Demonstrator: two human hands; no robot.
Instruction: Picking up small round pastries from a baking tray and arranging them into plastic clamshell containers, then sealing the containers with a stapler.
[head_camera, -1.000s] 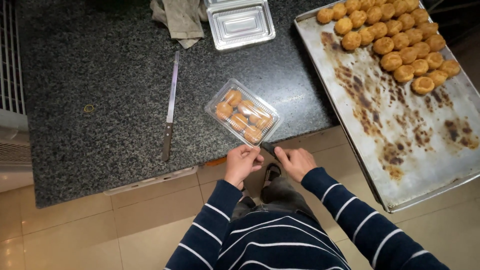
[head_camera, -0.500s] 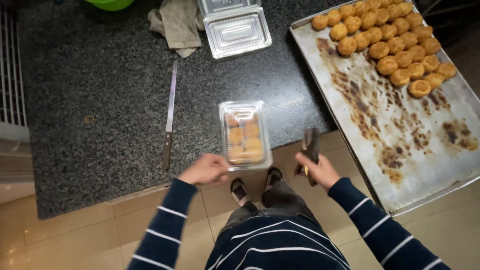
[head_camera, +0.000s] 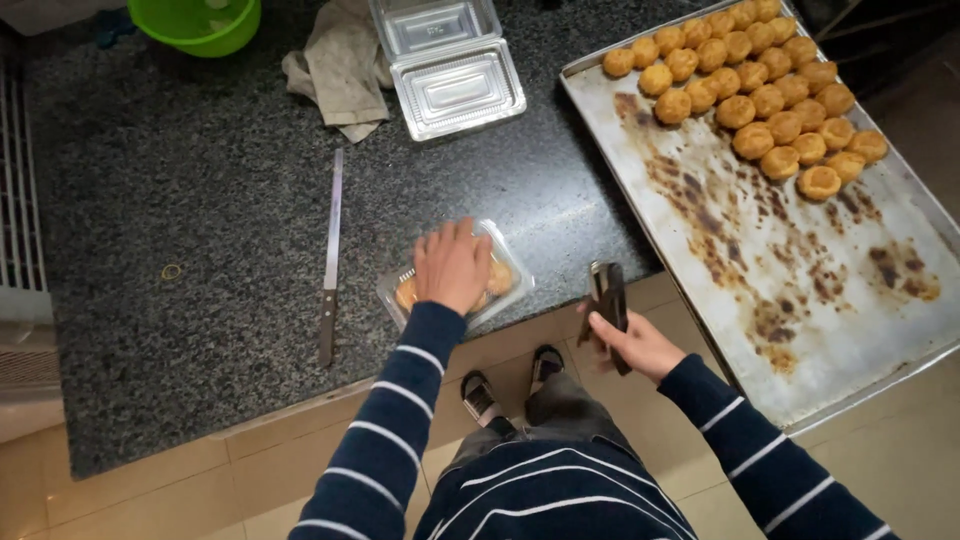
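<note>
Nearest the onlooker stands a person in a dark jumper with thin white stripes, sandalled feet on pale floor tiles below the worktop's front edge. The right hand (head_camera: 632, 345) hangs out past that front edge, its fingers wrapped round a small dark stapler (head_camera: 608, 305) with a metal glint along its top. The left hand (head_camera: 452, 265) lies flat, fingers spread a little, pressing on the lid of a clear plastic box (head_camera: 505, 280) that sits at the front edge of the worktop; golden pastries show through its glossy ribbed sides.

The worktop (head_camera: 180, 220) is speckled dark granite, polished enough to catch the light. Just left of the box lies a long, thin knife (head_camera: 329, 258) with a brown wooden handle, its blade pointing toward the back. Further left a small rubber band (head_camera: 171, 271) lies on the stone.

To the right, a big, battered metal baking tray (head_camera: 800, 290) overhangs the front edge, stained with brown scorch marks. Round, browned puffs (head_camera: 760, 95) crowd its far corner.

Toward the back edge sits an empty clear box (head_camera: 448, 65), opened out flat, beside a crumpled grey cloth (head_camera: 338, 70), and at the back left a bright green bowl (head_camera: 197, 20).

Half a second ago the left hand was at the front edge beside the box; now it rests on top. The stapler is in the same grip as then.
</note>
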